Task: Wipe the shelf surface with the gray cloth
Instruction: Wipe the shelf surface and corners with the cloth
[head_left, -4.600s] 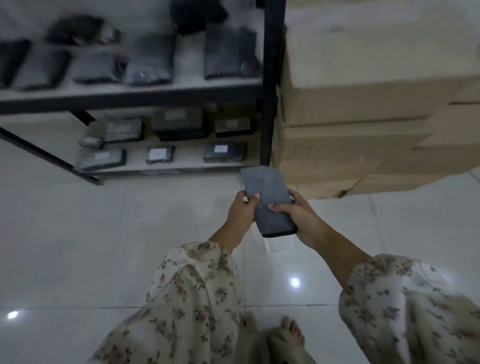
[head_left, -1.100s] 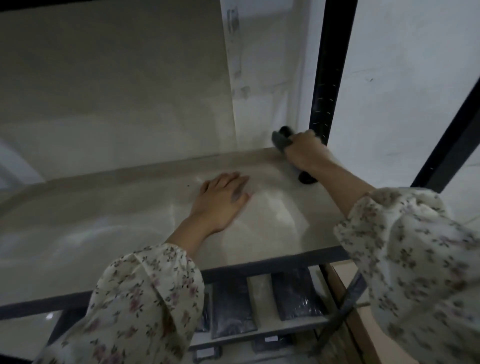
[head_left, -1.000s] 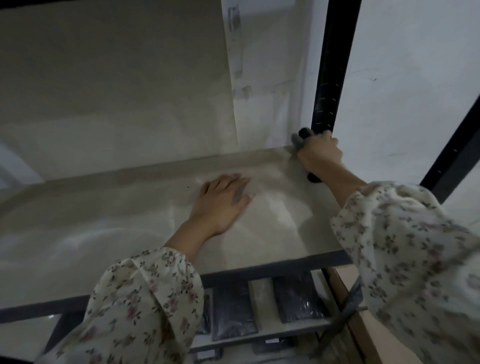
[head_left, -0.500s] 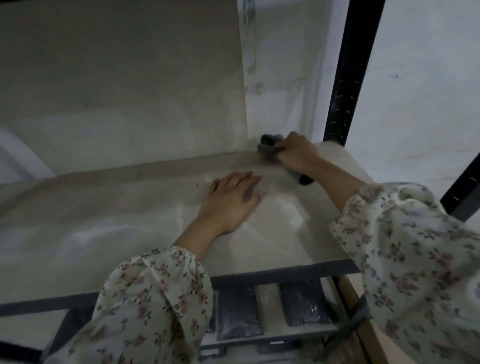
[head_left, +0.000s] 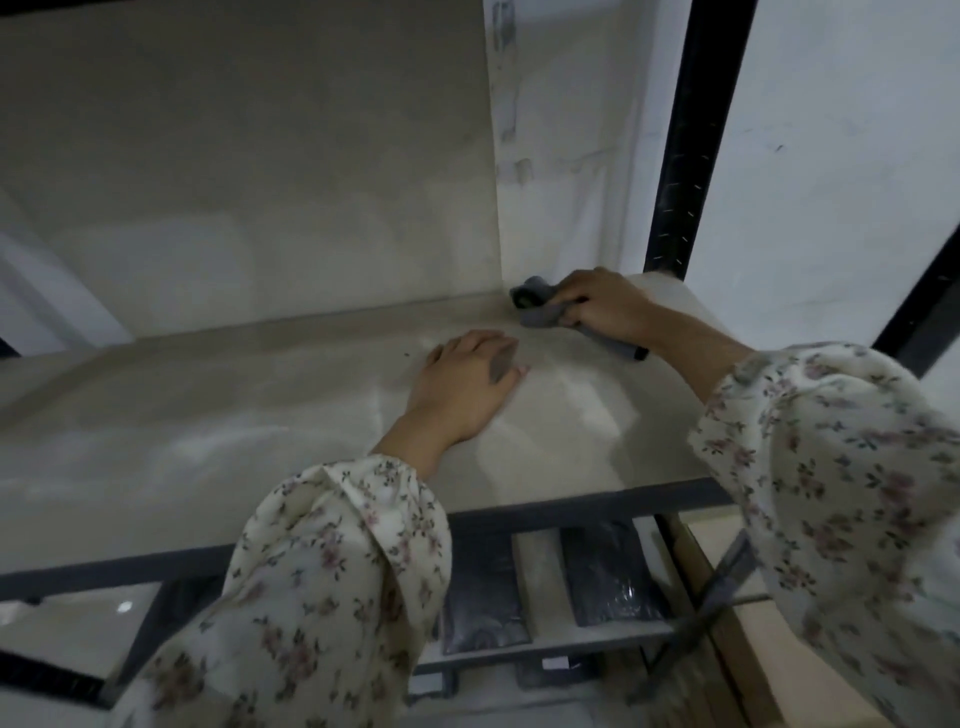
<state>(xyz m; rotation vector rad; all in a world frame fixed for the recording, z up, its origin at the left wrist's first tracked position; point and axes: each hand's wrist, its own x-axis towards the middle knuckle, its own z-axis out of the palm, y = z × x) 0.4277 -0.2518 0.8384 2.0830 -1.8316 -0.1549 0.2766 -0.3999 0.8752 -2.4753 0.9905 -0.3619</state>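
Currently right hand (head_left: 605, 306) has its fingers curled tight around the gray cloth (head_left: 543, 310), bunched and pressed onto the shelf surface (head_left: 218, 415) at about 1 o'clock, close to the back wall and the black upright post (head_left: 691, 135). My read: bunching it gives a firm pad to push into that back corner. Left hand (head_left: 467, 387) lies flat at 12 o'clock, fingers spread and holding nothing, palm down on the board, probably bracing my reach over the front rail (head_left: 571, 512). Shelf is bare, so strokes have free run toward 9 o'clock. Dark packets (head_left: 610, 582) sit on the lower tier, well clear of this.
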